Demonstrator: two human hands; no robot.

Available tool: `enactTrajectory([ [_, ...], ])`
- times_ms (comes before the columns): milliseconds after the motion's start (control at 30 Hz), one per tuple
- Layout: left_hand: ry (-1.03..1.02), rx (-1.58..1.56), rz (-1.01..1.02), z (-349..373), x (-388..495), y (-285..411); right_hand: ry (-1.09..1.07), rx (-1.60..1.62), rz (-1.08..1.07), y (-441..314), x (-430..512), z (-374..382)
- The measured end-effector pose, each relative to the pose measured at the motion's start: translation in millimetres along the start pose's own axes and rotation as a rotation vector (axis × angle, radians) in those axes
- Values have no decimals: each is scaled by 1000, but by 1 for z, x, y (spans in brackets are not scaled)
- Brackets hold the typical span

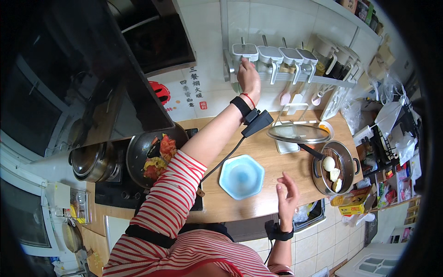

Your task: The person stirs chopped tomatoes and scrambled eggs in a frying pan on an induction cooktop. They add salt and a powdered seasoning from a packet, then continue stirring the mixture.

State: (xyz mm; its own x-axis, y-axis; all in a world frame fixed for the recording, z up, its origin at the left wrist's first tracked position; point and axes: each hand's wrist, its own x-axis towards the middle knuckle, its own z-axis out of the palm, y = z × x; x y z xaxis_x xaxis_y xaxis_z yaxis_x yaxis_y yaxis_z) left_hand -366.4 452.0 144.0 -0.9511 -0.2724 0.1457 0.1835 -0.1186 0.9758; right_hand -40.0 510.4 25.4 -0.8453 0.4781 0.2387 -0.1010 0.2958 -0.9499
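My left hand (249,78) is raised to the wall rack, its fingers closed at the front of the leftmost clear seasoning jar (245,51); its handle is hidden behind them. My right hand (287,195) hangs in front of the counter edge, fingers apart and holding nothing. Between my arms a light blue hexagonal bowl (241,177) rests on the wooden counter. To the left, a dark wok (138,162) on the stove holds tomato and egg, with a black utensil in it. At the right, a steel pot (316,183) holds a whole round white piece and several broken pale pieces.
More lidded seasoning jars (270,53) line the rack. A glass lid (299,134) stands tilted beside the steel pot. A lidded pot (86,162) sits left of the wok. The range hood (138,69) overhangs the stove. An open bin (311,214) is below the counter.
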Motion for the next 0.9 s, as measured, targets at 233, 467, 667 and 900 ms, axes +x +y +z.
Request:
enactTrajectory([
  [233, 8, -217, 90, 1, 9, 47, -58, 17, 11, 2, -9, 8],
  [467, -275, -371, 135, -77, -12, 87, -85, 49, -25, -14, 9, 25],
  [667, -535, -241, -90, -199, -91, 58, -67, 197, -277, -75, 68, 59],
  [900, -633, -44, -169, -350, -168, 29, -446, 14, -345, -137, 44, 141],
])
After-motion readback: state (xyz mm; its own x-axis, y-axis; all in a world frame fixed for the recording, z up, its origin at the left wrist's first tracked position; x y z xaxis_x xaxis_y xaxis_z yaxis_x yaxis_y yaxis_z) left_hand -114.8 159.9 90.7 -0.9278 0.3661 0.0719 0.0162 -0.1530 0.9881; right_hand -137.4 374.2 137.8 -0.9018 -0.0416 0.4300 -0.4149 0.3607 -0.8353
